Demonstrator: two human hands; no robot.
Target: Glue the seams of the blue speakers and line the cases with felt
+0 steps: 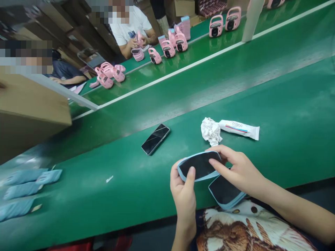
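Observation:
Between both hands I hold a light-blue curved panel with a dark inset (202, 166). My left hand (184, 188) grips its left end, thumb pressed on the dark face. At the right end, my right hand (235, 165) is closed on it too, with the thumb on the dark face and fingers behind. Under my right hand, near the table's front edge, lies a small stack of similar blue-rimmed panels (226, 191). Just beyond my hands sit a crumpled white paper (210, 130) and a white tube (239, 129) printed with D7000.
A phone (156, 139) lies on the green table (117, 212). Several light-blue pieces (22, 190) are at the left, beside a cardboard box (31, 101). Pink camera-like units (169, 48) stand along the far line, where a person in a white shirt (133, 28) handles a pink part.

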